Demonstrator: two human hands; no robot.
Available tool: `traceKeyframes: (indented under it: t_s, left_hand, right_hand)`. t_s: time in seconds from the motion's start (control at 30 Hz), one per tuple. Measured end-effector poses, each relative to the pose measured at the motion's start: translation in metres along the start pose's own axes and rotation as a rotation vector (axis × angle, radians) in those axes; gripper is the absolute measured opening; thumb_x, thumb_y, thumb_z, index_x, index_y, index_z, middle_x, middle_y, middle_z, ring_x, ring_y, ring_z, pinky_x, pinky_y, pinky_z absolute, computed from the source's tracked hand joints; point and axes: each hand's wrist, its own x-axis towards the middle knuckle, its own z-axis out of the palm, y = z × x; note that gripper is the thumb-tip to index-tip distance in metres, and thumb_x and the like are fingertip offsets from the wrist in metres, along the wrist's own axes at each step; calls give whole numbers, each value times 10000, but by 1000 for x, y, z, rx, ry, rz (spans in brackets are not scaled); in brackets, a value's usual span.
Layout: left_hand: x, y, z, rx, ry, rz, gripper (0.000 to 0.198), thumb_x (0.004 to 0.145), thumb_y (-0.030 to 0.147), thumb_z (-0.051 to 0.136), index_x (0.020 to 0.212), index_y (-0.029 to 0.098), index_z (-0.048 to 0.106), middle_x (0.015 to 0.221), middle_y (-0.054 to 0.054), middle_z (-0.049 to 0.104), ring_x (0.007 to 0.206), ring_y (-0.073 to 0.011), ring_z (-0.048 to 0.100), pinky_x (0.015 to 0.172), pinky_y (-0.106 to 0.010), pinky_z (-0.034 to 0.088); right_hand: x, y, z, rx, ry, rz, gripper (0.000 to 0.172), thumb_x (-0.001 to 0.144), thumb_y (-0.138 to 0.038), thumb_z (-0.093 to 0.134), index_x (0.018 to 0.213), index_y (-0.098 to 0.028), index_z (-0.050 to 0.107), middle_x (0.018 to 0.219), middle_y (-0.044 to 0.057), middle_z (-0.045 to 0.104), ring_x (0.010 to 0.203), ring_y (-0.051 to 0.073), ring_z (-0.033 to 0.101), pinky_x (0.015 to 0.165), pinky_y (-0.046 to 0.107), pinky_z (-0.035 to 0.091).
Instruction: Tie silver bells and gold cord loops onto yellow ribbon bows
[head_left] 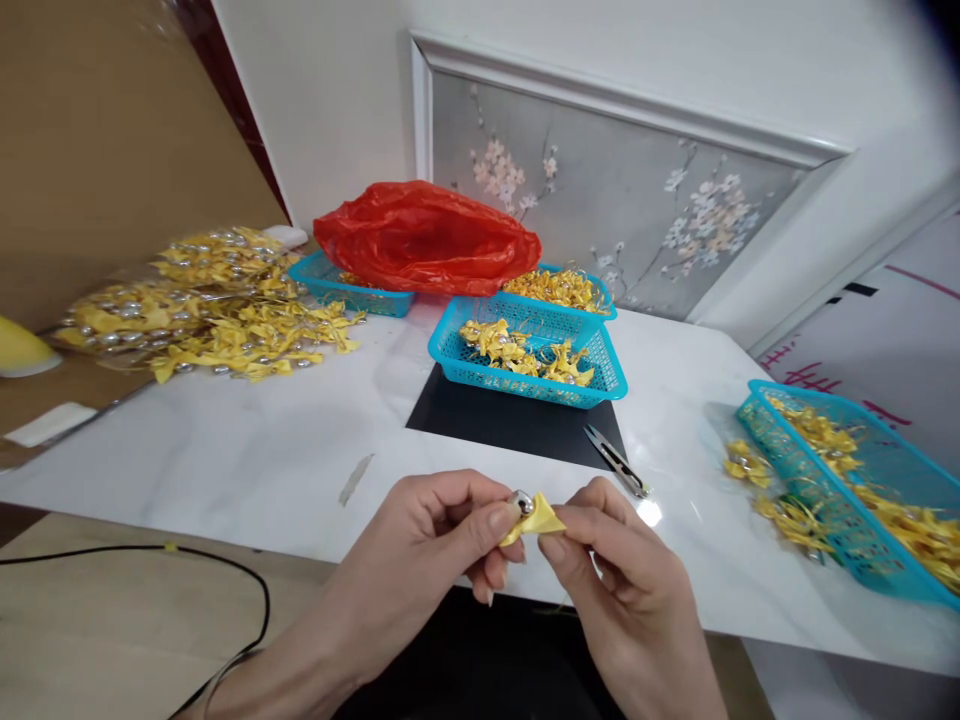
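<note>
Over the table's front edge, my left hand (450, 535) pinches a small silver bell (523, 503) between thumb and forefinger. A yellow ribbon piece (544, 518) is joined to the bell or lies against it. My right hand (619, 560) grips the ribbon's right tip with thumb and forefinger. Just beyond my hands, thread snips (616, 462) lie partly on a black mat (487, 425). On that mat's far part stands a blue basket (517, 385), holding several yellow ribbon pieces with silvery parts (499, 345).
A red plastic bag (427, 240) lies across two blue baskets behind. Bundled yellow ribbon pieces (210, 310) are heaped at the left. At the right stands another blue basket (840, 520), with loose ribbon pieces (795, 520) beside it. A black cable (266, 600) runs below the table's front left.
</note>
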Motion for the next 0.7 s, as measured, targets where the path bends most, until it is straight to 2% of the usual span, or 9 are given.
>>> traceKeyframes:
  t_s: [0.13,0.27,0.5,0.7]
  left_hand:
    - [1,1,0,-6,9,-16,191,875,321,689,793,158,745,634,37,630,507,-45,545,466,-117,445]
    - [0,1,1,-9,1,-25,208,867,323,698,767,145,734,633,33,634,500,-43,543,462,-118,444]
    - [-1,0,1,-44,-24,-45,223,872,322,693,748,139,724,642,30,643,503,-42,542,462,-118,443]
    - [-4,0,-2,-41,6,19,113,861,284,715,912,188,749,651,35,675,577,-69,604,564,-146,509]
  right_hand:
    - [0,1,0,-17,12,-25,231,951,-128,539,1058,-253,701,784,14,504,712,154,516,566,271,425]
    - [2,1,1,-35,75,-7,201,942,-140,561,963,-256,724,755,9,501,691,146,507,534,257,404]
    - [4,3,3,-9,100,-36,113,909,-150,616,877,-221,698,726,-1,518,630,125,511,495,223,422]
    - [6,3,4,9,107,-37,109,913,-157,619,870,-211,703,725,4,536,650,131,547,532,231,459]
